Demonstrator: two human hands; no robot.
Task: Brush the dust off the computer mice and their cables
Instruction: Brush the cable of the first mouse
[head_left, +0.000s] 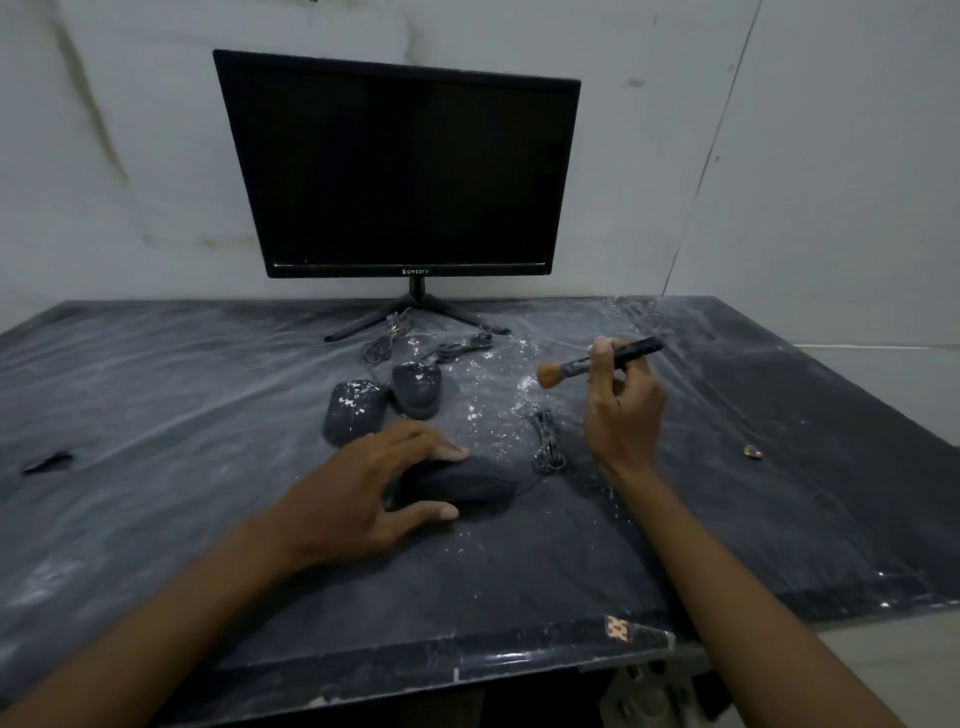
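Note:
Three dark mice lie on the black table (156, 519). The nearest mouse (467, 480) lies on its side under my left hand (363, 488), with fingers over its top and the thumb in front. Its bundled cable (548, 447) lies just to the right. Behind stand two dusty mice, one on the left (353, 410) with white specks and one on the right (418, 387). Their coiled cables (387, 340) (462, 345) lie near the monitor stand. My right hand (621, 410) holds a black-handled brush (597, 361) in the air, orange bristles pointing left.
A black monitor (400, 171) on a tripod foot stands at the back centre, against a white wall. White dust (498, 395) is scattered between the mice and the brush. A small coloured object (752, 452) lies at the right. A tear (49, 462) shows in the plastic cover at the left.

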